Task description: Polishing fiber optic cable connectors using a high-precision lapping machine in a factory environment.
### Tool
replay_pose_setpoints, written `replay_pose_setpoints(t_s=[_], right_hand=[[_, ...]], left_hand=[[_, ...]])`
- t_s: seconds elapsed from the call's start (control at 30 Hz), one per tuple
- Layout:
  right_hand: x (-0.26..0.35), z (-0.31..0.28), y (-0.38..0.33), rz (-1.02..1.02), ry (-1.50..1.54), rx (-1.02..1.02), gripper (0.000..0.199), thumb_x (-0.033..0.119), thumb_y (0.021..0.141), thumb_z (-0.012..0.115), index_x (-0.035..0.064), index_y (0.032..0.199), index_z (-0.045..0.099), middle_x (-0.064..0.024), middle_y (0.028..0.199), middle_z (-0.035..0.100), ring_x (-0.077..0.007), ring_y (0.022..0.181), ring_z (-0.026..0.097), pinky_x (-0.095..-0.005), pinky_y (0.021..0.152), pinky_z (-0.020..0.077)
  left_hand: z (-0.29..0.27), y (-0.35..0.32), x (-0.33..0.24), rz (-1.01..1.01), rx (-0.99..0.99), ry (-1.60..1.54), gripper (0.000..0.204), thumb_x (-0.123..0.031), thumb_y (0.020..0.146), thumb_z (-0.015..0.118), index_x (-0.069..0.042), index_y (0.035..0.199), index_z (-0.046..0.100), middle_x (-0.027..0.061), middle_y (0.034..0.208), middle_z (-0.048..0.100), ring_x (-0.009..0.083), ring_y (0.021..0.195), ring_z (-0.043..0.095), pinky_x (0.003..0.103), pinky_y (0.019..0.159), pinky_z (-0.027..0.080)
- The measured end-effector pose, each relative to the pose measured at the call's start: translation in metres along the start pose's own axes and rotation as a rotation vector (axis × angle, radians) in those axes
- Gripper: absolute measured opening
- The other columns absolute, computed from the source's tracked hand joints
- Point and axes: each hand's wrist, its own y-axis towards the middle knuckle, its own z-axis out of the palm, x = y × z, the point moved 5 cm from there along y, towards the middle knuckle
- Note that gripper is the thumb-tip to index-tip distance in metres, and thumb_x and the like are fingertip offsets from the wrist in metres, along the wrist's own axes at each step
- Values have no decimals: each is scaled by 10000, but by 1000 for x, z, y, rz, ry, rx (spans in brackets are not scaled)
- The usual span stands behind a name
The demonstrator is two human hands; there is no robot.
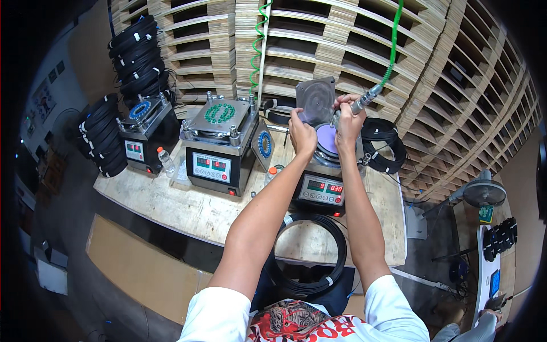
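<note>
My left hand [302,135] is closed on the lower left edge of a square grey plate [317,100], which is tilted up and has a round face. My right hand [349,125] grips a metal air blow gun [364,101] fed by a green coiled hose [393,48]. Its fingertips come close to the plate's right edge; whether they touch it I cannot tell. Under my hands, a round purple disc [326,138] sits on top of a black and metal polishing machine [320,191] with a lit display. My wrists and forearms partly cover this machine.
Two similar machines [213,165] [135,149] stand to the left with ringed fixtures on top. Black cable coils [312,285] [137,57] lie before me and pile up at the left. Small bottles [165,159] stand between machines. Wooden pallets [296,34] rise behind; a fan [484,194] is at right.
</note>
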Motion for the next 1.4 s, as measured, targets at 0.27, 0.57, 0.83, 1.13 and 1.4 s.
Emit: replay_pose_setpoints(t_s=[0.27,0.57,0.83,1.13,1.4], right_hand=[[-30,-52,11,17,-296,6,96,-27,853,515,33,846,590,-42,713,616,-94,636,573,-240,572,432],[14,-88,22,243,-240,154,79,-25,885,505,28,913,556,-126,928,661,-173,784,640,-314,739,550],[54,-120,18,589,-188,411,40,29,880,536,50,911,550,-126,958,671,-164,832,658,-321,766,570],[75,-140,-1,614,-134,365,68,23,854,528,40,908,567,-108,930,659,-167,816,651,-316,758,568],[92,-147,-6,588,-137,307,69,22,851,533,50,912,548,-109,927,654,-167,798,642,-312,734,549]], left_hand=[[4,-9,-15,-6,41,67,512,37,847,495,-156,1321,511,213,1176,593,417,1089,595,497,929,464],[-12,-4,-12,103,-59,108,522,2,756,607,-133,1256,539,187,1198,434,389,1101,507,476,988,404],[-7,-20,-111,1129,710,432,308,-145,712,745,-104,1004,654,71,1196,570,298,1220,476,470,1036,397],[37,-48,-101,1641,1058,1095,487,-417,707,820,-161,1109,718,-11,1263,575,210,1256,481,463,1019,440],[48,-50,-102,1578,1234,1178,504,-396,693,815,-139,1114,706,-9,1282,574,207,1215,519,423,979,454]])
